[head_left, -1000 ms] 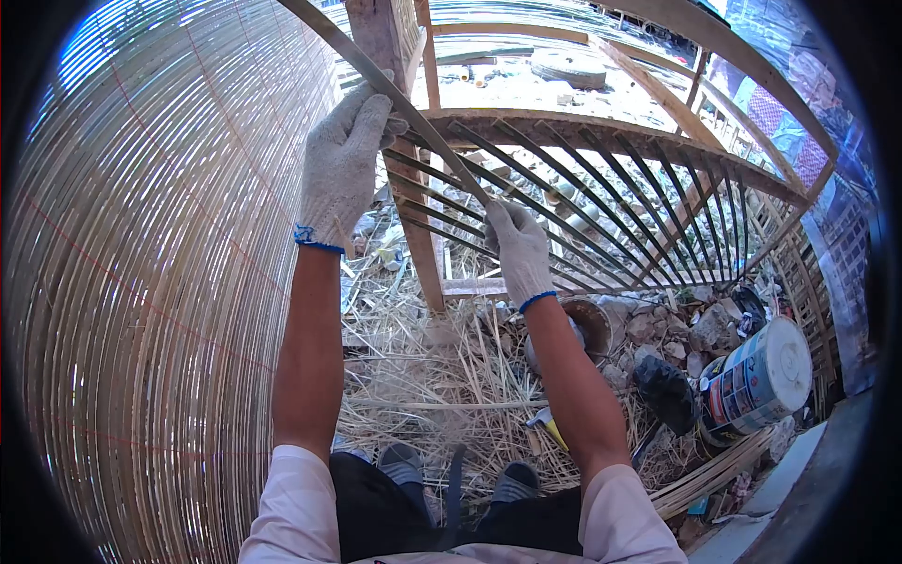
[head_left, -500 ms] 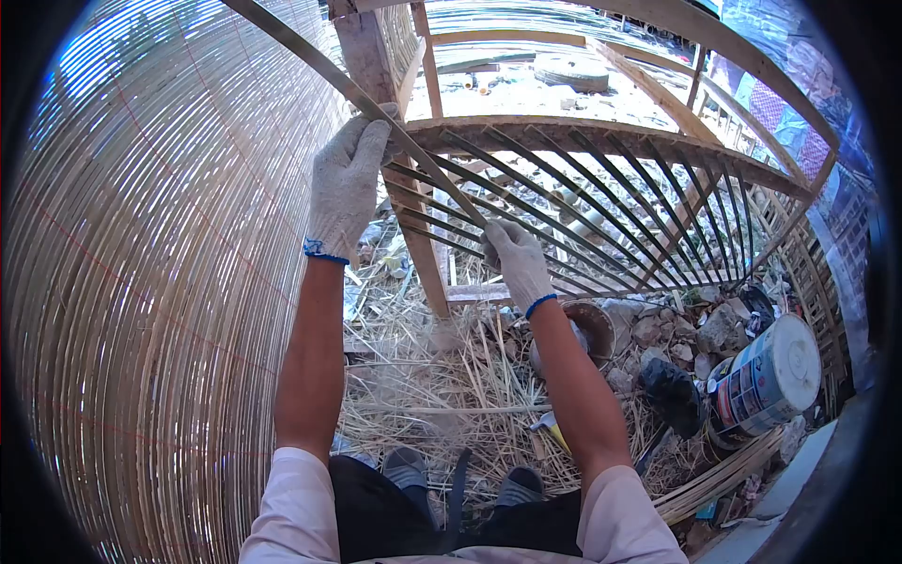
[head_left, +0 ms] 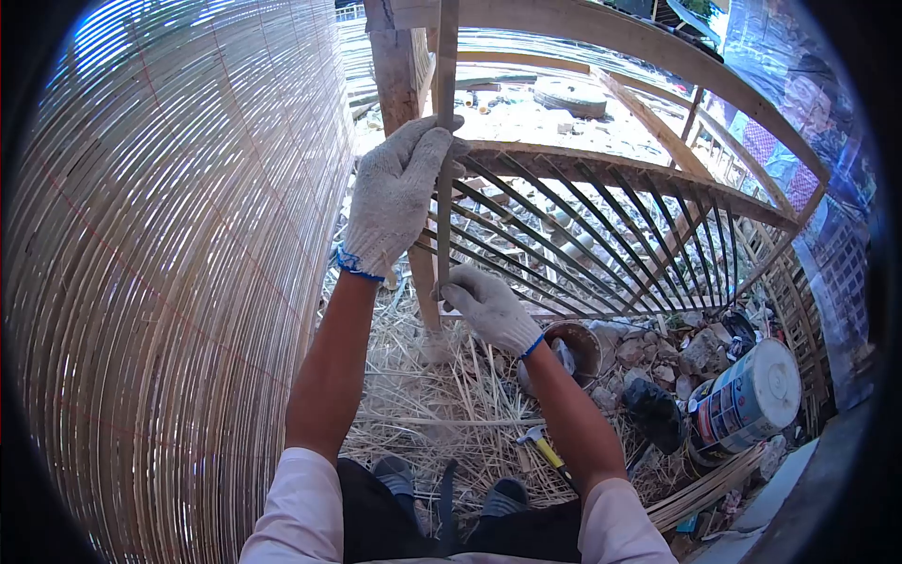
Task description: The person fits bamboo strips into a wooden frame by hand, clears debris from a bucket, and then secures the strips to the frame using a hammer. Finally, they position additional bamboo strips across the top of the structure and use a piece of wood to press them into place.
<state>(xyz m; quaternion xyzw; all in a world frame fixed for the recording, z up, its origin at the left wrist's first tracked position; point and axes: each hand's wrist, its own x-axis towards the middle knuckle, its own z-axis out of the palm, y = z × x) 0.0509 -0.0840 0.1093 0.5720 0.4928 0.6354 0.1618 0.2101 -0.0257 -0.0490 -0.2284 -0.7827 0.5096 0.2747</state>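
A long flat bamboo strip [head_left: 446,85] stands nearly upright in front of the wooden frame [head_left: 620,167]. My left hand [head_left: 393,193], in a white knitted glove with a blue cuff, is closed round the strip at about the height of the frame's curved rail. Lower down, my right hand [head_left: 489,308], gloved the same way, pinches the strip near its bottom end. Behind and to the right of the strip, several thin dark slats [head_left: 601,226] fan out across the frame.
A large screen of thin bamboo sticks [head_left: 169,282] fills the left side. Below the frame are a bucket [head_left: 587,355], rubble, a black bag [head_left: 653,414] and a paint bucket [head_left: 752,399]. A yellow-handled hammer [head_left: 547,449] lies on straw near the feet.
The strip has turned from a diagonal slant to nearly upright. My right hand has moved down and left with its end. The hammer shows more fully, and the view has shifted slightly.
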